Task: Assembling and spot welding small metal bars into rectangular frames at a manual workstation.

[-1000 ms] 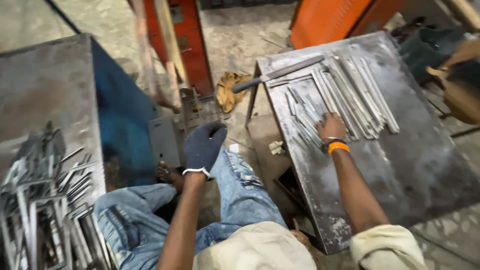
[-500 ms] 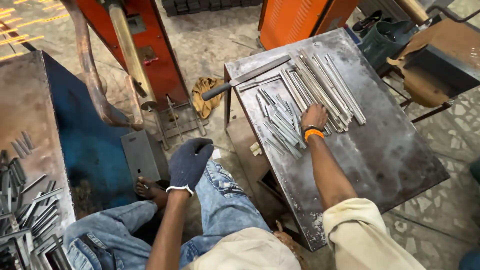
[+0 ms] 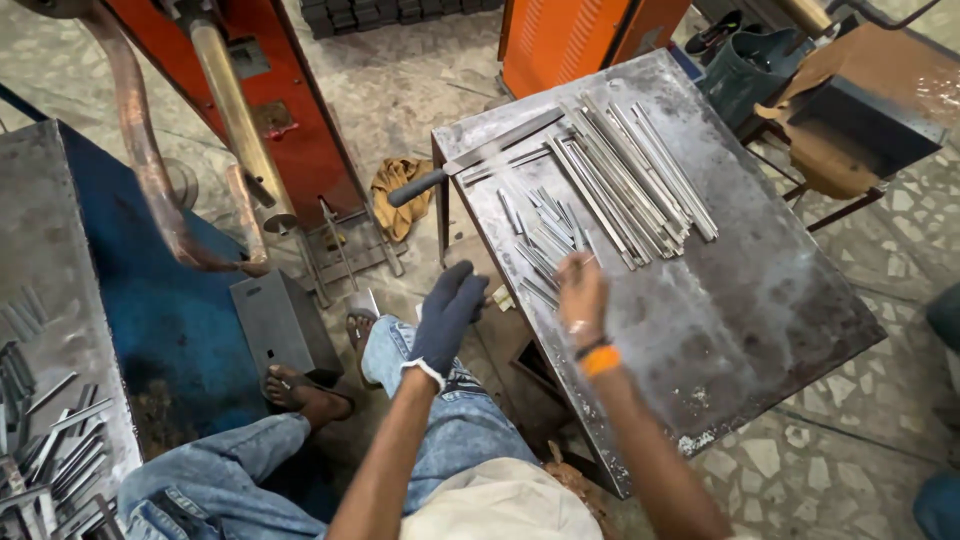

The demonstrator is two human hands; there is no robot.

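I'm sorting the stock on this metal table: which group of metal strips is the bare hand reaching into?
The right hand is at the short strips scattered near the table's front edge, not the long strips bundled farther back.

— What's the floor (image 3: 420,90) like?
— Worn grey stone across the top, dusty; cracked mosaic tiles at the lower right.

— And the furniture?
— A scuffed steel desk (image 3: 760,300) fills the right half. A blue-sided metal desk (image 3: 50,260) stands at the left edge.

— Anything behind them?
— A red machine (image 3: 300,130) with copper arms at upper left, an orange cabinet (image 3: 570,40) at top centre. Light is even and soft.
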